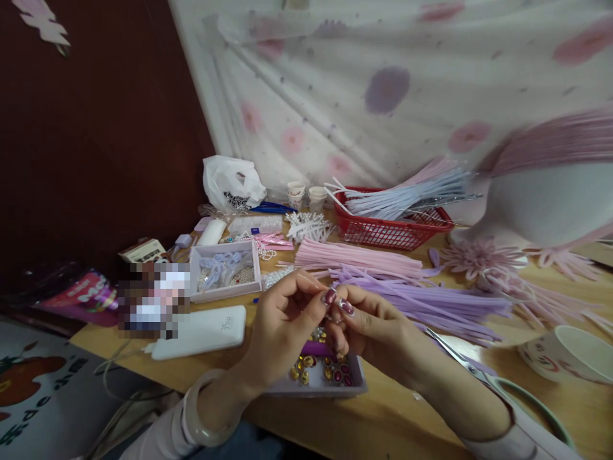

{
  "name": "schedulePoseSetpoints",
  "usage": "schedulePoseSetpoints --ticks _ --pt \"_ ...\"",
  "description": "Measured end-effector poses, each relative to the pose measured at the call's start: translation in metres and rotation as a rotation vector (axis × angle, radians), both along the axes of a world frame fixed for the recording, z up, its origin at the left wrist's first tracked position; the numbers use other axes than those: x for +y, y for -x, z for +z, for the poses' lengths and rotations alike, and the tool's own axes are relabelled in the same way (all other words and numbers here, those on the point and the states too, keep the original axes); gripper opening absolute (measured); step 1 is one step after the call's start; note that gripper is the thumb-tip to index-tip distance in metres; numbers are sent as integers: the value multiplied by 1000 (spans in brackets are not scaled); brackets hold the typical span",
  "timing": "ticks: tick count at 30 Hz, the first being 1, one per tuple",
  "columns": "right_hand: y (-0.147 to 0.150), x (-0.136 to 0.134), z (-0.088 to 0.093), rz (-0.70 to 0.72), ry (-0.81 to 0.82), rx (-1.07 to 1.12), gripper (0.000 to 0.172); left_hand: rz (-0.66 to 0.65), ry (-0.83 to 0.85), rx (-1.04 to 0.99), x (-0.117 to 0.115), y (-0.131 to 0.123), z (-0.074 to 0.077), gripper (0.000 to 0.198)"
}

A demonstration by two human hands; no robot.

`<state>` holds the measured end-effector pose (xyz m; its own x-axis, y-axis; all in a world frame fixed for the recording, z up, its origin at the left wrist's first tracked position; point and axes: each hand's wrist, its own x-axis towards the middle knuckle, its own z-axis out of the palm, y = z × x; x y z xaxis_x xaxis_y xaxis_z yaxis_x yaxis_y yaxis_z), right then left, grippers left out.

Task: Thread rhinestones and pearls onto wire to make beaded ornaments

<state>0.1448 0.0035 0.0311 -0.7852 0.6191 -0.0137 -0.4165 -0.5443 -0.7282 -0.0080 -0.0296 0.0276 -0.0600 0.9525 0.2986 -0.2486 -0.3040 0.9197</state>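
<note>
My left hand (287,326) and my right hand (371,322) meet above a small white box (318,387) near the table's front edge. Thumbs and fingertips of both are pinched together around something tiny that the fingers mostly hide. Gold and dark red gem-like beads (342,374) lie in the box, with a purple piece (318,348) partly covered by my fingers. Behind my right hand spreads a bundle of lilac fuzzy stems (431,303), and beyond it a pink bundle (357,259).
Scissors (472,370) lie right of my right forearm, beside a paper bowl (567,354). On the left are a white power bank (201,332) and an open box of beads and cord (225,271). A red basket (393,230) of stems stands at the back.
</note>
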Motion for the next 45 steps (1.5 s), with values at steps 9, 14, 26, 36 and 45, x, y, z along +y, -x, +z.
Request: schedulePoseSetpoints --ticks 9,14,26,36,45 --pt "2 1 -4 38 92 69 21 -160 96 -230 4 1 -13 16" --pt "4 2 -9 -1 69 61 18 -107 67 -186 7 3 -14 21" --pt "4 -14 -28 -434 -247 -318 35 -96 244 -174 9 2 -17 10" --pt "-136 -52 -71 -867 -1125 -1773 21 -269 376 -182 6 15 -16 14" --pt "-168 -72 -80 -772 -1047 -1893 29 -285 478 -176 3 11 -17 26"
